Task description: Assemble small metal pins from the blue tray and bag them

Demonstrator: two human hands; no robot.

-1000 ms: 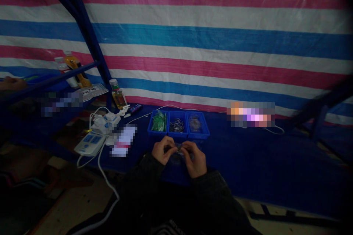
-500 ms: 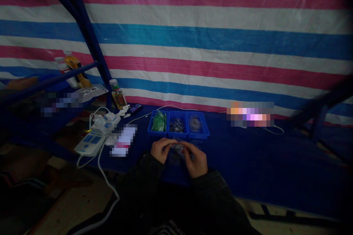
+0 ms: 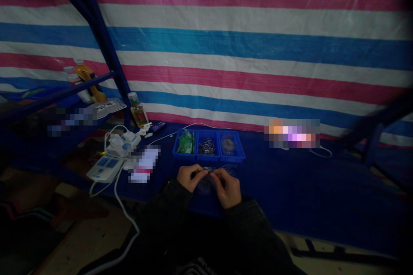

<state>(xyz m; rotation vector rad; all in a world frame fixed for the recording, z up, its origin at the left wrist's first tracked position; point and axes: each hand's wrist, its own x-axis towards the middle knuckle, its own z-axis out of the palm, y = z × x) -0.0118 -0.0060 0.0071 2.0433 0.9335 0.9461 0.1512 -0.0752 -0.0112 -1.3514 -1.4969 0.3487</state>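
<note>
My left hand [image 3: 189, 177] and my right hand [image 3: 227, 187] meet just above the blue-covered table [image 3: 290, 189], fingers pinched together around a small clear item [image 3: 208, 175] that I cannot make out in the dim light. Just beyond them stand three small blue bins: the left bin [image 3: 185, 143] holds green pieces, the middle bin [image 3: 207, 145] holds small metal parts, the right bin [image 3: 229, 145] holds something pale. Dark sleeves cover both forearms.
A white power strip [image 3: 105, 167] with plugs and cables lies at the left. A small bottle [image 3: 138, 110] stands by a blue frame post [image 3: 106, 47]. More bottles [image 3: 84, 80] sit on a shelf at far left. A striped tarp [image 3: 245, 43] backs the table.
Both hands have stayed together over the same spot, fingers shifting slightly on the small item; the hands dipped a little toward me. Nothing else moved.
</note>
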